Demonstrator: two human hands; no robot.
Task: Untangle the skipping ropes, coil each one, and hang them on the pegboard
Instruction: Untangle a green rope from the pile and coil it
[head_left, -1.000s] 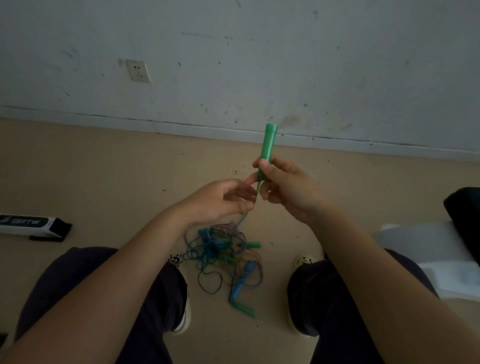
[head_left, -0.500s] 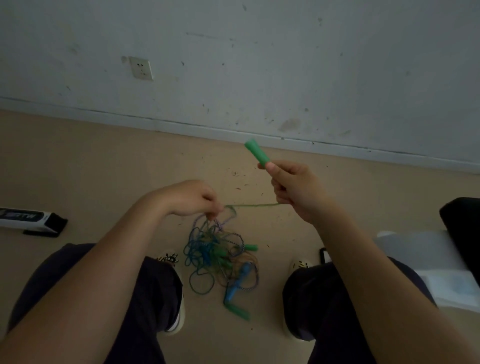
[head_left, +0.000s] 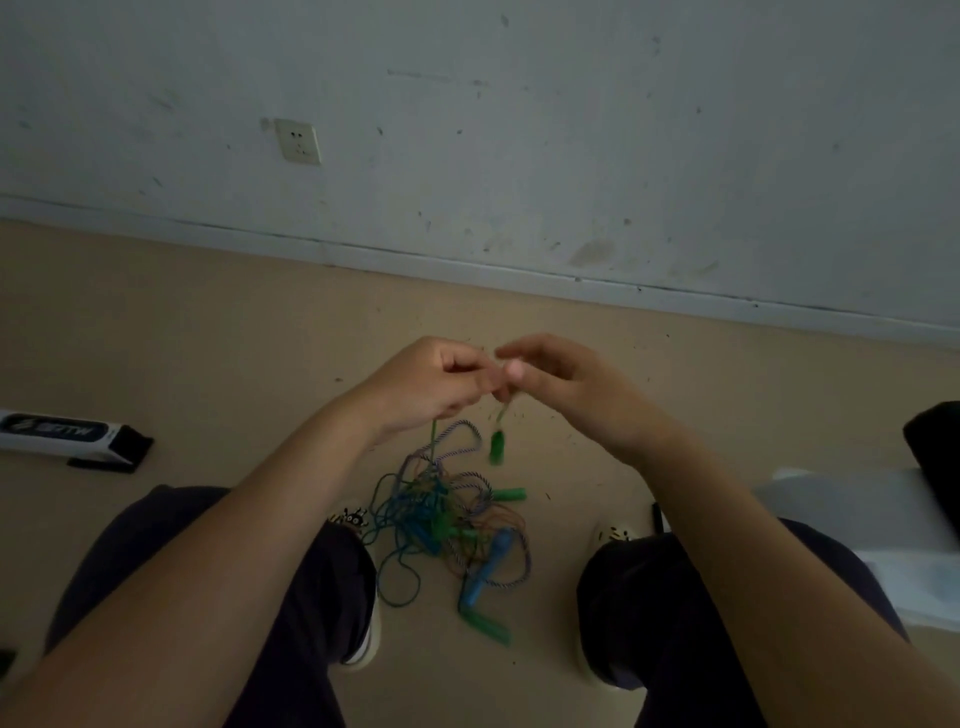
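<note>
- Tangle of skipping ropes (head_left: 447, 514) lies on the floor (head_left: 208, 338), lower centre of frame, between the person's two feet. Blue, green and striped cords are knotted together; a blue handle (head_left: 485, 569) and green handle (head_left: 485, 626) stick out at its lower edge.
- Both hands are raised at mid frame, directly above the tangle, fingertips meeting.
- Left hand (head_left: 426, 379): fingers curled and pinched on a green cord (head_left: 433, 439) that drops almost straight down from it into the pile.
- Right hand (head_left: 561, 384): thumb and forefinger pinch the same cord's short free end, other fingers loosely spread. A small green handle (head_left: 497, 448) dangles just below the fingertips, long axis near vertical, clear of the floor.
- Key relation: the held cord runs down and slightly toward the frame's left from the hands into the heap; the left hand is nearer the buried length, the right nearer the free handle.
- Judgement: untangling is at an early stage; no rope is free or coiled yet. No pegboard in view.
- Judgement: the next pull probably needs the left hand to feed cord upward while the right keeps the handle end; a snag in the heap may tighten the knots.
- Forearms converge from the bottom corners; wrists roughly level.
</note>
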